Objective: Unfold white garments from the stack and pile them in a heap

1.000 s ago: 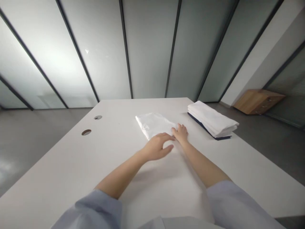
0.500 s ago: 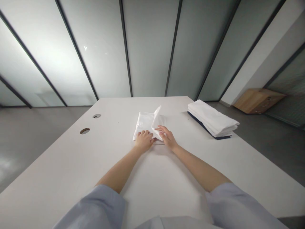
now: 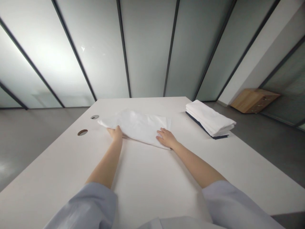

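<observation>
A white cloth point(image 3: 140, 125) lies partly spread across the middle of the table, wider than it is deep. Its left part is raised off the tabletop, where my left hand point(image 3: 116, 132) grips the near edge with the thumb on top; the other fingers are partly under the fabric. On the right part of the cloth, my right hand point(image 3: 166, 138) rests flat with its fingers apart, close to the near right corner. I cannot make out what kind of cloth item it is.
On the right of the white table point(image 3: 147, 184) lies a folded stack of white cloths point(image 3: 209, 117) with a dark blue layer point(image 3: 219, 137) beneath. Two round holes, one a cable hole point(image 3: 82, 132), are at the left. A wooden cabinet point(image 3: 252, 100) stands beyond, by a frosted glass wall point(image 3: 147, 47).
The white cloth was a small folded packet and is now opened out to the left. My left hand has moved left with its edge; my right hand has flattened onto the cloth.
</observation>
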